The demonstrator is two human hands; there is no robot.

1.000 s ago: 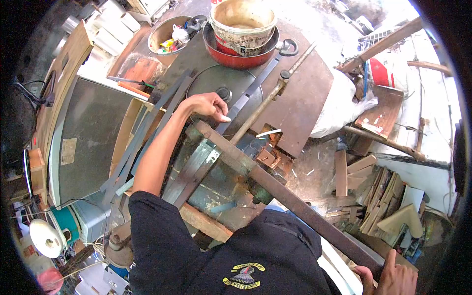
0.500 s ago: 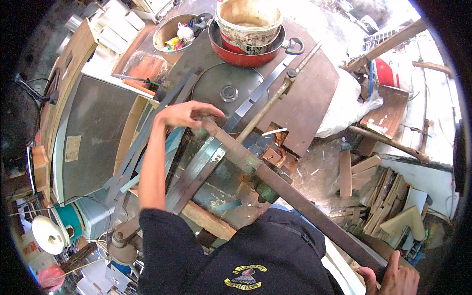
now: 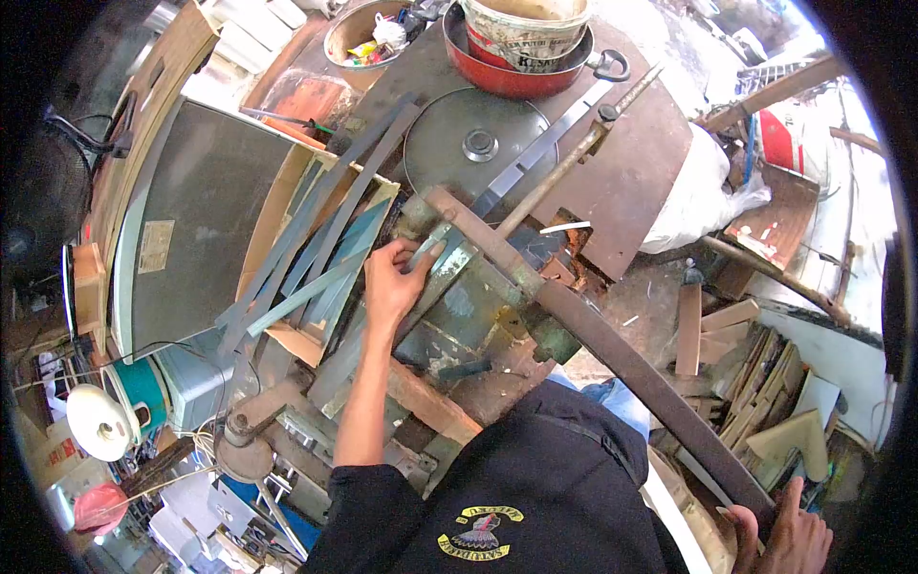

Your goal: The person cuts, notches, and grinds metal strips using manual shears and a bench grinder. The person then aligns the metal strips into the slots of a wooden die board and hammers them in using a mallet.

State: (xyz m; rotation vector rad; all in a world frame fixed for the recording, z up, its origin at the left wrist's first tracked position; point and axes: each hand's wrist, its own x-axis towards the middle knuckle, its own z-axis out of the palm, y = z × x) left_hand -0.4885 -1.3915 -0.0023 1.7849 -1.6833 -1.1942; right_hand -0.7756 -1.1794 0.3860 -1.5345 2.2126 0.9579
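Observation:
My left hand (image 3: 390, 285) is closed, its thumb and fingers pinching the edge of a pale metal strip (image 3: 449, 266). The strip lies at a slant on the bench-mounted metal device, just below the far end of a long dark metal bar (image 3: 631, 368). The bar runs diagonally across the view, over a green-grey metal block (image 3: 553, 340). My right hand (image 3: 789, 538) grips its near end at the lower right, with the index finger stretched along it. Part of the strip is hidden behind my left fingers.
Several long metal strips (image 3: 320, 215) lean on an open cardboard box (image 3: 273, 225) at the left. A glass lid (image 3: 478, 105), a red pan (image 3: 516, 78) with a bucket (image 3: 526, 29), and a thin rod (image 3: 564, 167) sit beyond. Wood offcuts (image 3: 760, 383) are piled at the right.
My left hand has come off the far end of the dark bar and moved down onto the pale strip, its fingers closing. My right hand stays on the bar; the view has shifted slightly.

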